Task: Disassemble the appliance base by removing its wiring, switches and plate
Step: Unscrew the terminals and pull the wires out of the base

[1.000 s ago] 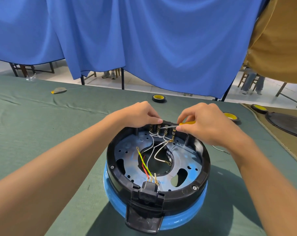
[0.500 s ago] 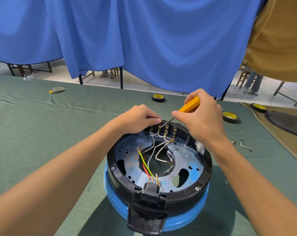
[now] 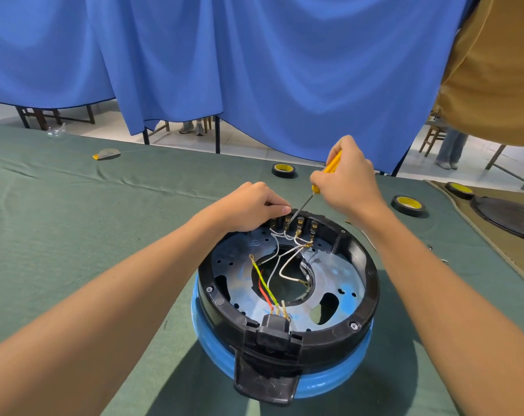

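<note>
The right hand (image 3: 347, 178), just above the middle of the frame, has its fingers clenched round the yellow handle of a screwdriver (image 3: 332, 165); the thin shaft slants down and to the left, and its tip meets the row of terminals (image 3: 299, 222) on the far rim of the appliance base (image 3: 371, 280). The left hand (image 3: 251, 205), close beside it on the left, lies with curled fingers against that same rim, thumb tip by the leftmost terminal; whether it pinches a wire or only braces the base I cannot tell. The base sits in the lower middle of the frame on the green table cloth (image 3: 74, 235), open side up.

The work looks early to midway. The inside is already exposed; the green-yellow wire (image 3: 262, 279) seems free at its upper end, its ring lug lying loose on the metal plate (image 3: 335, 274). The white wires (image 3: 277, 265) are still joined to the terminals; the power socket (image 3: 274, 328) still sits in the near rim; the plate is still inside the black ring.

Counted: one screwdriver; four upright terminals; one green-yellow wire; one red wire (image 3: 265, 292); one socket; one plate; three tape rolls (image 3: 408, 205) toward the upper right. The white wires cross too much to count surely.
</note>
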Tool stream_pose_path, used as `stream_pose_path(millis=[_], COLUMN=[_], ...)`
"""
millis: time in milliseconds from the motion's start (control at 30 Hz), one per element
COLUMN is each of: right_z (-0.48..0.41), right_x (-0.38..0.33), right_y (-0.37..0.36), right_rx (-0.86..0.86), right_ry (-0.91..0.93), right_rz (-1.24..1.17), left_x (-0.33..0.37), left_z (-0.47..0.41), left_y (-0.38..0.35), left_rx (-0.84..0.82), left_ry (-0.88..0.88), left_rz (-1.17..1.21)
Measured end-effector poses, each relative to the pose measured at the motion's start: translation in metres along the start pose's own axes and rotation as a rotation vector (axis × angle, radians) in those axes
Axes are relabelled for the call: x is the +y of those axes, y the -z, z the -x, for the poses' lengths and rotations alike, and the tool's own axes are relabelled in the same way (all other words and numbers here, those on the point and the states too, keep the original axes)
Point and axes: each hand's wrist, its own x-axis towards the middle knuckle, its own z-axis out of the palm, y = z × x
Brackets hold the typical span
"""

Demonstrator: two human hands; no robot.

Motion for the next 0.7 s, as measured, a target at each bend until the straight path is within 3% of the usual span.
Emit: stream_pose_path(millis=[133, 333, 433, 567, 700], right_z=[-0.009, 0.032, 0.042, 0.027, 0.003], right_x=[0.000, 0.014, 0.018, 0.022, 0.028], right_y=[0.001, 0.006, 0.006, 0.005, 0.003], right_rx=[-0.059, 0.100, 0.137, 0.114, -0.025], right_ry=[-0.062, 0.157, 0.171, 0.010, -0.219], right_rz=[-0.035, -0.059, -0.100, -0.129, -0.271], left_x=[-0.001, -0.001, 0.000, 0.001, 0.002], left_z=[0.000, 0.000, 0.000, 0.001, 0.002], left_y=[0.000, -0.001, -0.001, 0.000, 0.000], left_rx=[-0.003, -0.006, -0.010, -0.012, -0.013], left_ry=[-0.010, -0.009, -0.008, -0.002, 0.003], left_rz=[-0.002, 0.001, 0.003, 0.006, 0.015])
